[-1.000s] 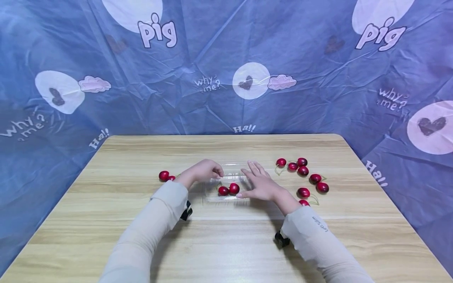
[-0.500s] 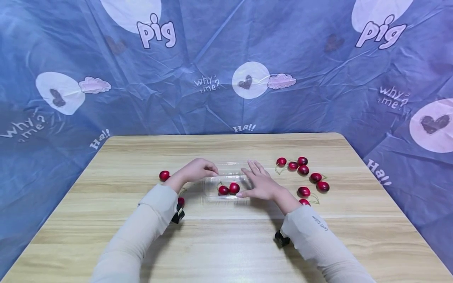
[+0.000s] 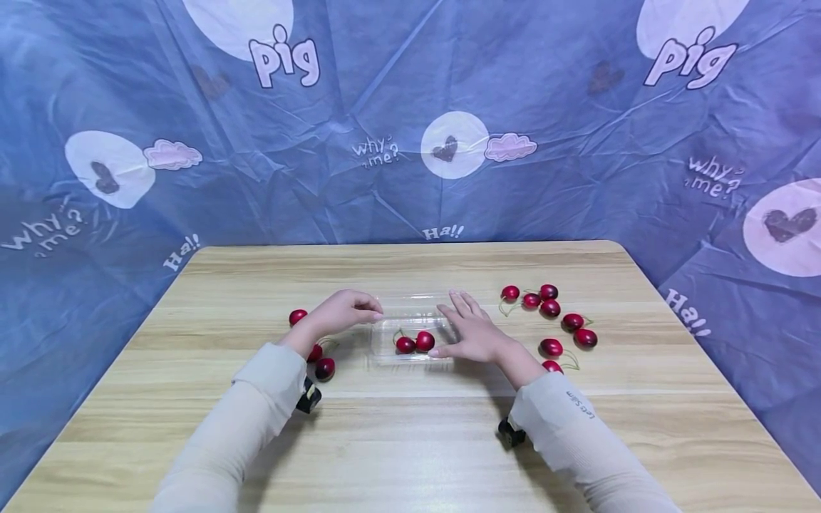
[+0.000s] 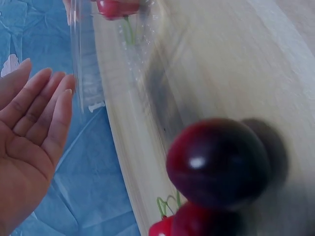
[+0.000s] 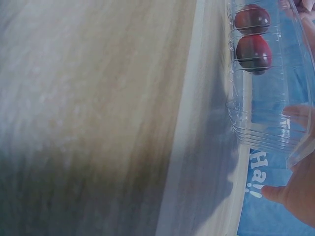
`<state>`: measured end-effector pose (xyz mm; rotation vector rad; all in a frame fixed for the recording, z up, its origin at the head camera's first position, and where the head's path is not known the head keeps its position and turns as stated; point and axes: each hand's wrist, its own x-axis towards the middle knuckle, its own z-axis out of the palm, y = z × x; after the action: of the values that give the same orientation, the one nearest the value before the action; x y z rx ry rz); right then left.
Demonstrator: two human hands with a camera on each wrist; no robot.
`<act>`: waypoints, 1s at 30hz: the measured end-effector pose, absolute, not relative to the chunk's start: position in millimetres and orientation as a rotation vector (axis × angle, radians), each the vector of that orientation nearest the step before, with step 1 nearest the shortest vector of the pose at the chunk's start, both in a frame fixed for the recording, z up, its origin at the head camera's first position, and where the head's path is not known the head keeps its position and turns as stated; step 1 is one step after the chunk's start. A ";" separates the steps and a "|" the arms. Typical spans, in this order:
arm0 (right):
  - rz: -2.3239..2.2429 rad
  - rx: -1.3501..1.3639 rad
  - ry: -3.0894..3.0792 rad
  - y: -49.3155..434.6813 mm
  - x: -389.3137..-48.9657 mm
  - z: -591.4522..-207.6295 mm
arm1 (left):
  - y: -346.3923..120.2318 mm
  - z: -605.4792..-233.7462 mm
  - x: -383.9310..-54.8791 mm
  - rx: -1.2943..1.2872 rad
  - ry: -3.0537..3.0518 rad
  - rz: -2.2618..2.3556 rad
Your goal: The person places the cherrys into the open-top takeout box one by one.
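A clear plastic box point(image 3: 410, 359) sits mid-table with two red cherries point(image 3: 424, 342) inside. My left hand point(image 3: 344, 311) is at the box's left end, fingers held together and nearly straight; in the left wrist view the palm point(image 4: 24, 152) shows nothing in it. My right hand point(image 3: 473, 333) rests at the box's right end with its fingers spread. In the right wrist view, that hand point(image 5: 298, 191) reaches around the end of the box point(image 5: 266, 132). Beside my left wrist lie a dark cherry point(image 3: 325, 369) and other cherries, one partly hidden by the wrist.
Several cherries point(image 3: 549, 308) with green stems lie scattered on the right of the wooden table point(image 3: 410, 442), one partly behind the right forearm. Another cherry point(image 3: 298, 317) lies left of the left hand. A blue printed cloth point(image 3: 333, 192) hangs behind the table's far edge.
My left hand has drawn back leftward from over the box, and its fingers have straightened. Cherries near the left wrist have come into sight. The right hand stays in place.
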<state>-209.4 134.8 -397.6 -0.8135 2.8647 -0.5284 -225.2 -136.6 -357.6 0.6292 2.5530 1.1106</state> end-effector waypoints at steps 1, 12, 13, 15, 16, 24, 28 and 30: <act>-0.528 -0.813 2.866 134.7 -209.3 -397.5 | -138.4 -357.5 -224.6 0.611 2.548 1.125; -0.554 -0.822 2.863 135.3 -209.9 -398.9 | -155.5 -358.1 -223.6 0.570 2.524 1.217; -0.570 -0.828 2.864 135.4 -209.8 -399.0 | -157.3 -358.8 -224.0 0.571 2.529 1.211; -0.592 -0.839 2.862 135.6 -209.0 -398.3 | -160.5 -359.3 -223.3 0.558 2.535 1.204; -0.603 -0.845 2.861 135.6 -208.4 -397.9 | -162.1 -359.9 -222.8 0.546 2.537 1.203; -0.556 -0.826 2.866 134.3 -207.7 -396.4 | -174.8 -366.2 -217.8 0.452 2.505 1.245; -0.547 -0.829 2.871 134.1 -208.2 -397.2 | -182.0 -370.7 -216.0 0.409 2.491 1.263; -0.561 -0.839 2.873 134.1 -208.3 -397.7 | -185.3 -373.2 -215.5 0.391 2.495 1.258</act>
<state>-208.3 134.1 -397.7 -0.8393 2.8735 -0.5613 -215.5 -185.3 -373.2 0.3912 2.4954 1.2581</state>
